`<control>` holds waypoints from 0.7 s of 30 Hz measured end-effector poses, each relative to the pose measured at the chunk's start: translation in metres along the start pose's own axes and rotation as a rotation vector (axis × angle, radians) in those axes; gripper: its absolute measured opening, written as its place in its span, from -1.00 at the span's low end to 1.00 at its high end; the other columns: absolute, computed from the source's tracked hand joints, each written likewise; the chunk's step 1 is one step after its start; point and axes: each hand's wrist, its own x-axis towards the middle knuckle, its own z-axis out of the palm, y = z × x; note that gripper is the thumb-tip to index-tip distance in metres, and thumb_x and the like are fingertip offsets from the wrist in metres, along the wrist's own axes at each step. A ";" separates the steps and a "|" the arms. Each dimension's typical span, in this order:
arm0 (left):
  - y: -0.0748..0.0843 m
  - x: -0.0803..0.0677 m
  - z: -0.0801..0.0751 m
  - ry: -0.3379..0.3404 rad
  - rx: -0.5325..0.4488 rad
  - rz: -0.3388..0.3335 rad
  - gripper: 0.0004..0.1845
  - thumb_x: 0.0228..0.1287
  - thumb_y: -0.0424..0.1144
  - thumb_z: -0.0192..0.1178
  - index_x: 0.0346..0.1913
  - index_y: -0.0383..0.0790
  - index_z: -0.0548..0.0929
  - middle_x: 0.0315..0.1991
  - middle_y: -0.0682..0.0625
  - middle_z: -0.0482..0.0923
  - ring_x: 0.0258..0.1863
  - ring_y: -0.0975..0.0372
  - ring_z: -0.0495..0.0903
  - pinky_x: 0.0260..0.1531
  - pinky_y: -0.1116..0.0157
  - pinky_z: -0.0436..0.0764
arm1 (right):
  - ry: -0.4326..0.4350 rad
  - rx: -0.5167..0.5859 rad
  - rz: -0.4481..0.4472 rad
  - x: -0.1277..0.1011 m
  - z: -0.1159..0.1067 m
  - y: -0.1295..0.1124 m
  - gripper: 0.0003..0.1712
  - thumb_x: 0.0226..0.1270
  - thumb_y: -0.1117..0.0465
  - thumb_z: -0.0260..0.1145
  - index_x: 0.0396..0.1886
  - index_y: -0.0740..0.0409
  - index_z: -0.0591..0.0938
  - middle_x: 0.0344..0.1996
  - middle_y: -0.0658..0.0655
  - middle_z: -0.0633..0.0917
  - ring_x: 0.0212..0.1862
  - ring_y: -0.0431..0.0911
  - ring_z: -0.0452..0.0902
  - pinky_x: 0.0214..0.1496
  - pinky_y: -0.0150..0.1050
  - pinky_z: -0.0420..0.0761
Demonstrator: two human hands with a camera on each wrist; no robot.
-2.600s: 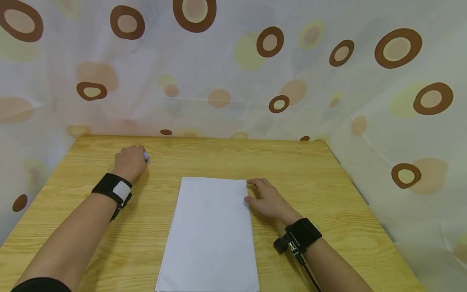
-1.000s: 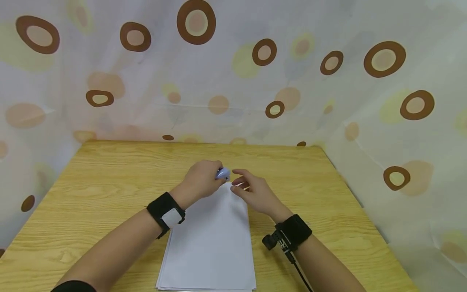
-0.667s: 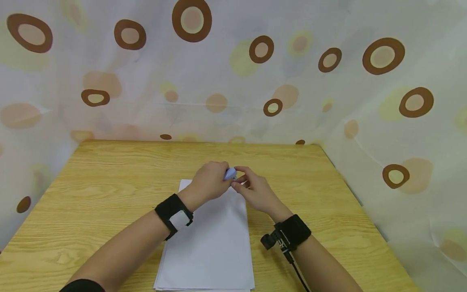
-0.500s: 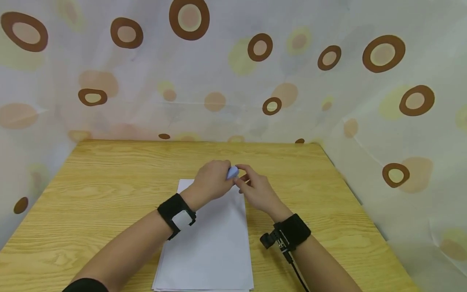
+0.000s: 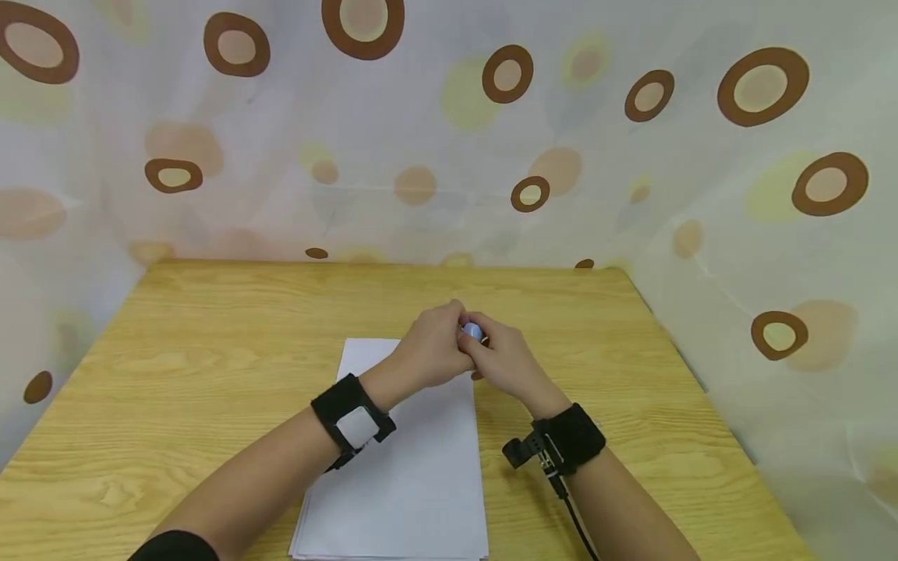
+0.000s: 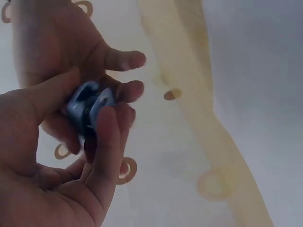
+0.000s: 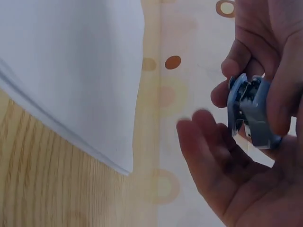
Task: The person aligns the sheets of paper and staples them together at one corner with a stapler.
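Both hands meet above the far right corner of a white paper stack (image 5: 407,467). My left hand (image 5: 431,354) grips a small light-blue stapler (image 5: 471,330), its thumb and fingers curled round it in the left wrist view (image 6: 102,142). The stapler (image 6: 87,101) shows its metal front. My right hand (image 5: 505,362) is cupped against the left. In the right wrist view its palm (image 7: 222,175) faces the stapler (image 7: 251,116) with fingers loosely extended beside it, not closed round it. The paper's corner (image 7: 71,61) lies just below.
The paper stack rests on a light wooden table (image 5: 210,335). A curtain (image 5: 421,156) with brown and yellow circles closes in the back and both sides. Black bands with cameras sit on both wrists. A cable runs back from the right wrist.
My left hand carried the stapler from the far left of the table to the paper's far right corner. My right hand lifted off the paper's edge and closed in against the left hand.
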 end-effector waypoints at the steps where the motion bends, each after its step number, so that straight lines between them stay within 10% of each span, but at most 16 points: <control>1: 0.000 0.000 0.000 -0.025 -0.021 -0.003 -0.57 0.21 -0.19 0.48 0.00 -0.29 0.52 -0.28 -0.08 0.60 -0.42 0.19 0.58 -0.48 0.35 0.55 | -0.018 0.004 0.001 0.000 -0.001 0.000 -0.43 0.65 -0.02 0.09 0.55 0.01 0.41 0.00 0.27 0.72 -0.23 0.17 0.75 -0.21 0.06 0.78; 11: -0.021 0.007 -0.003 -0.109 -0.056 -0.019 -0.38 0.18 -0.26 0.53 0.27 -0.22 0.49 -0.08 -0.04 0.63 -0.18 0.21 0.68 -0.25 0.29 0.65 | -0.091 -0.190 -0.003 0.006 -0.010 0.010 -0.35 0.67 0.13 0.07 0.61 0.25 0.23 -0.10 0.32 0.67 -0.33 -0.05 0.52 -0.29 -0.23 0.52; 21: -0.045 0.012 0.005 -0.235 0.335 -0.090 -0.05 0.00 0.11 0.64 0.43 -0.15 0.47 0.38 -0.18 0.46 0.33 -0.09 0.50 0.31 -0.05 0.53 | -0.020 -0.289 0.020 0.007 -0.014 0.032 -0.50 0.60 0.16 0.22 0.40 0.29 0.50 0.25 0.33 0.65 0.17 0.14 0.63 0.20 0.10 0.63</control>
